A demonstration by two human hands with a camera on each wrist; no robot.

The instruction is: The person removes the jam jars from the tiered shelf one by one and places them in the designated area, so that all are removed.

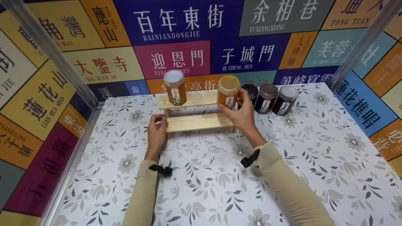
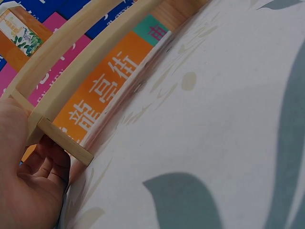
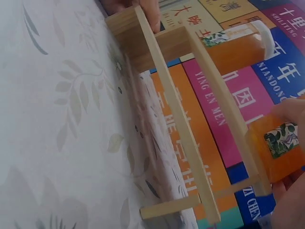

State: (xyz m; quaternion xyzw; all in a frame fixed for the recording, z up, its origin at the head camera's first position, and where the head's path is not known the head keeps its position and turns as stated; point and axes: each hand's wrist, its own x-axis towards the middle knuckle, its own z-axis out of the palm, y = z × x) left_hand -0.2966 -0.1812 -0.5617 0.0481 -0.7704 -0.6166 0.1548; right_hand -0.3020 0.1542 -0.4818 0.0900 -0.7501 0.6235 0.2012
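Wall of coloured panels (image 1: 185,20), lettered in Chinese and Latin script, behind a table; its white cloth (image 1: 194,179) bears grey leaves and flowers. On the cloth, upright, a two-tier wooden stand (image 1: 199,121), higher tier to the rear. Right hand (image 1: 245,114): thumb and fingers round a yellow-lidded amber jar (image 1: 226,92), gripping it upright at the upper tier's right end; cannot tell whether its base touches the wood. Left hand (image 1: 156,125): fingers bent round the lower tier's left end, gripping the stand there. White-lidded amber jar (image 1: 176,90) stands on the upper tier near its left end, well apart from the gripped one. Right of the stand, close together: white-lidded dark jar (image 1: 284,102), brown-lidded dark jar (image 1: 265,98), third dark jar (image 1: 250,90) partly hidden.
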